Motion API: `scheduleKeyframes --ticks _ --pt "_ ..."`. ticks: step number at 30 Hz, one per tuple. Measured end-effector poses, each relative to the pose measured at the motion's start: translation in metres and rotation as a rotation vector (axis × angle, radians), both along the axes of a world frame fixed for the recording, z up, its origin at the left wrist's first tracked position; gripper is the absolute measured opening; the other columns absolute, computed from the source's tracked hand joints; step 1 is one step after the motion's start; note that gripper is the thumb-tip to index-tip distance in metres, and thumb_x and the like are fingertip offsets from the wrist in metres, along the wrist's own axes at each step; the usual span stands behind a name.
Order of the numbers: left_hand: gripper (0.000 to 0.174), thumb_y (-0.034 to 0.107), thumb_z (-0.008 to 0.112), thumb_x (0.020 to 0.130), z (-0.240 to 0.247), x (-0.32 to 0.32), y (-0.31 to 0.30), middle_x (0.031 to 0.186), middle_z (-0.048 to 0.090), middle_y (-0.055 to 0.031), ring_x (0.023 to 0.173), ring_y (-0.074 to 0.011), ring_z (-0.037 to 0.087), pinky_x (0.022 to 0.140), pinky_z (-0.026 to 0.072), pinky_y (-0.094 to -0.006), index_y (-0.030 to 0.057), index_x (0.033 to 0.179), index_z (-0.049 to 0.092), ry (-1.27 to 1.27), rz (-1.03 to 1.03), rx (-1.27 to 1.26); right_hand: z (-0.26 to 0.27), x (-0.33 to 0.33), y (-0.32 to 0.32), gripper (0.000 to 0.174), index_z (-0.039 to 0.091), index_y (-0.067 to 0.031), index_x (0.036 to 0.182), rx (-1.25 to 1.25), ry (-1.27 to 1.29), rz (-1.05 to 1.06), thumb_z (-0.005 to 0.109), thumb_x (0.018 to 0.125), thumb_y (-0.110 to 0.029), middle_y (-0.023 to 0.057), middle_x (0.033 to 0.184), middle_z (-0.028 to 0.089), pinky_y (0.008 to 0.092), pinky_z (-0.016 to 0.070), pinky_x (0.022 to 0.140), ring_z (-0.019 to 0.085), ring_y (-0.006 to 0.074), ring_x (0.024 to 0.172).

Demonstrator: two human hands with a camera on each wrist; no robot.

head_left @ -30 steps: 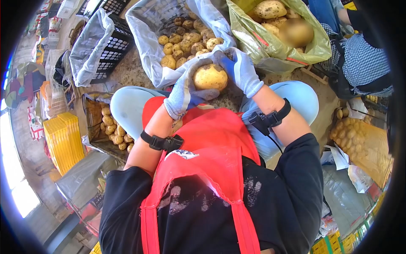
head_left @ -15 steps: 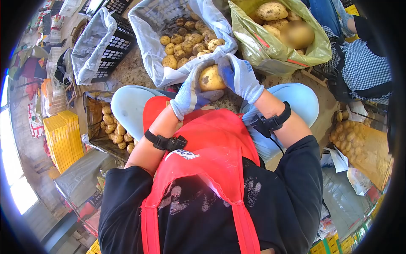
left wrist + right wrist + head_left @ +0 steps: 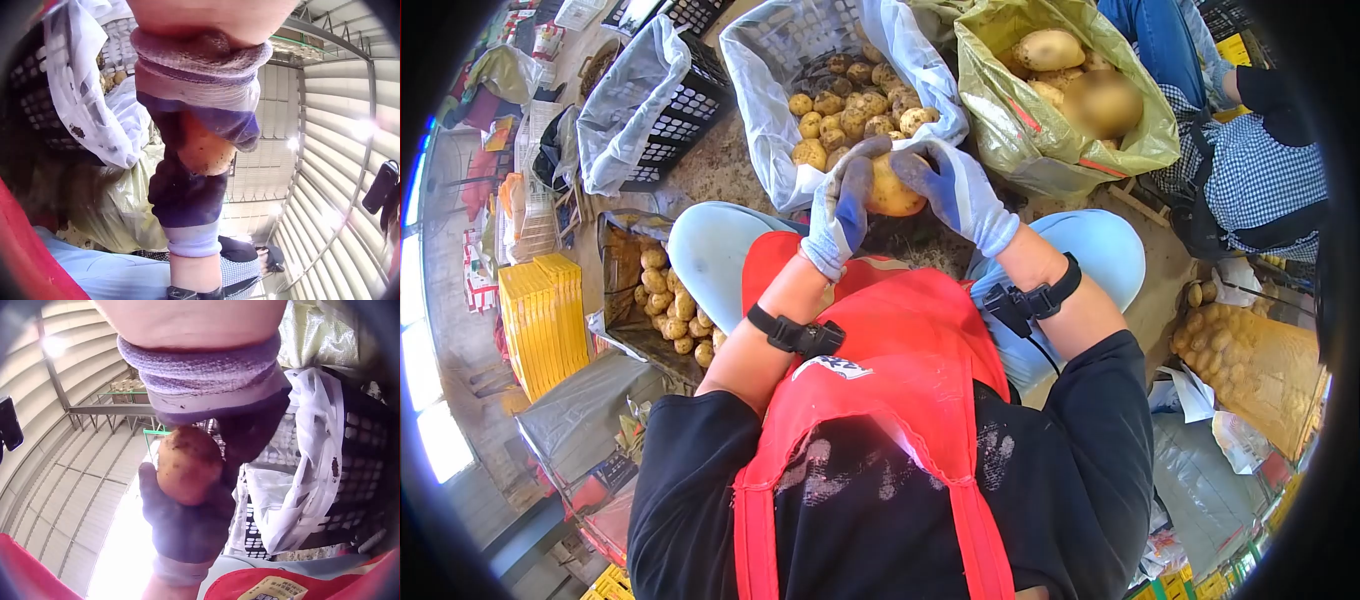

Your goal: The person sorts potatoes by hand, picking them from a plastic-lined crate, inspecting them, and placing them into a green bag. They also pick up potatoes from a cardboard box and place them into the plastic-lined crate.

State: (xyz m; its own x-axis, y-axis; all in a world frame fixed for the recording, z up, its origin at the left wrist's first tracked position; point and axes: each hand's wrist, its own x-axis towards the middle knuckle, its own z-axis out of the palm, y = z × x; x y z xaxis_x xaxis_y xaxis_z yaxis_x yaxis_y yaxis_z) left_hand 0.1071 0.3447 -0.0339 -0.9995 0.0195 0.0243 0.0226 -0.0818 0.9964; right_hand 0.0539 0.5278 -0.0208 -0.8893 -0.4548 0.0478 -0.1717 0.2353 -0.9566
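Gripping potato (left hand, right hand)

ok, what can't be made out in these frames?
Head view: potato mostly covered by the left hand and right hand; its underside is hidden.
Head view: a blurred patch inside the green bag masks what lies there.
Left wrist view: the glove cuff blocks the left hand's fingertips.
Right wrist view: the crate's contents are hidden behind its white liner.

Fingers of the left hand and right hand cover most of the potato. A blurred patch masks something in the green bag. The frame edge cuts off a second person.
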Motion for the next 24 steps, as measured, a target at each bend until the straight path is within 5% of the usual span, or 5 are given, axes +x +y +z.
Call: scheduleKeyframes --ticks 5,8,12,18,24 --pt "0.058 0.033 0.051 0.1 0.001 -0.001 0.012 0.136 0.049 -0.0126 0.117 -0.0235 0.056 0.098 0.0485 -0.0373 0.0071 0.147 0.03 -0.238 -0.023 0.324 -0.013 -0.007 -0.005 0.029 0.062 0.0002 0.086 -0.216 -0.015 -0.27 0.063 0.095 -0.027 0.0066 0.068 0.056 0.0295 0.044 0.061 0.047 0.0101 0.063" --pt "0.06 0.03 0.059 0.094 0.021 0.004 0.009 0.131 0.051 -0.0098 0.116 -0.0253 0.057 0.09 0.0538 -0.0404 0.0129 0.146 0.033 -0.24 -0.073 0.546 0.007 -0.01 -0.006 0.029 0.062 0.0009 0.087 -0.218 -0.282 -0.248 0.062 0.096 -0.026 0.0062 0.068 0.057 0.029 0.0431 0.059 0.046 0.0101 0.063" --pt "0.065 0.029 0.065 0.087 0.014 0.006 -0.003 0.129 0.053 -0.009 0.111 -0.0279 0.06 0.083 0.0571 -0.043 0.0151 0.143 0.036 -0.221 -0.029 0.527 0.002 0.001 -0.027 0.035 0.063 0.0027 0.085 -0.084 0.18 -0.134 0.061 0.096 -0.031 0.0114 0.07 0.058 0.0353 0.0434 0.064 0.053 0.0199 0.068" --pt "0.061 0.051 0.052 0.089 0.034 0.021 -0.053 0.119 0.062 -0.0121 0.095 -0.0287 0.064 0.062 0.0531 -0.0368 0.011 0.135 0.05 -0.479 -0.077 1.103 -0.013 -0.007 -0.032 0.034 0.066 0.0005 0.083 0.018 -0.282 0.025 0.059 0.094 -0.032 0.0173 0.076 0.063 0.0384 0.0462 0.063 0.057 0.0241 0.062" --pt "0.058 0.059 0.05 0.092 0.088 0.061 -0.239 0.104 0.065 -0.0137 0.079 -0.0272 0.066 0.047 0.0526 -0.0259 0.0109 0.125 0.055 -0.034 0.324 0.717 -0.06 0.003 -0.017 0.029 0.066 -0.0062 0.103 0.637 -0.027 0.429 0.056 0.094 -0.031 0.0174 0.093 0.07 0.0408 0.0523 0.076 0.068 0.0331 0.086"
